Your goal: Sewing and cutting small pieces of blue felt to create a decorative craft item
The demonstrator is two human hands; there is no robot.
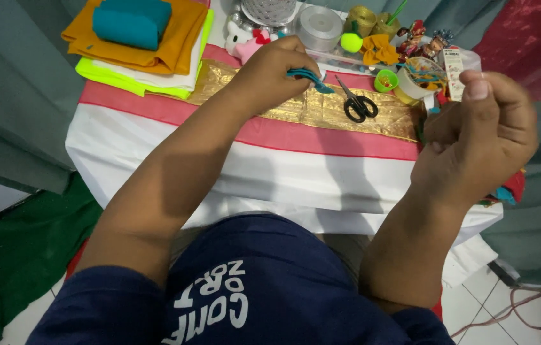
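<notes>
At twelve o'clock on the white cloth-covered table, the left hand pinches a teal felt strip, black-handled scissors just beside; at three o'clock the right hand curls closed, contents hidden.

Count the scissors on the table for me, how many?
1. The black-handled metal scissors lie on the gold fabric strip, between both hands. More could be hidden among the craft clutter behind.
</notes>
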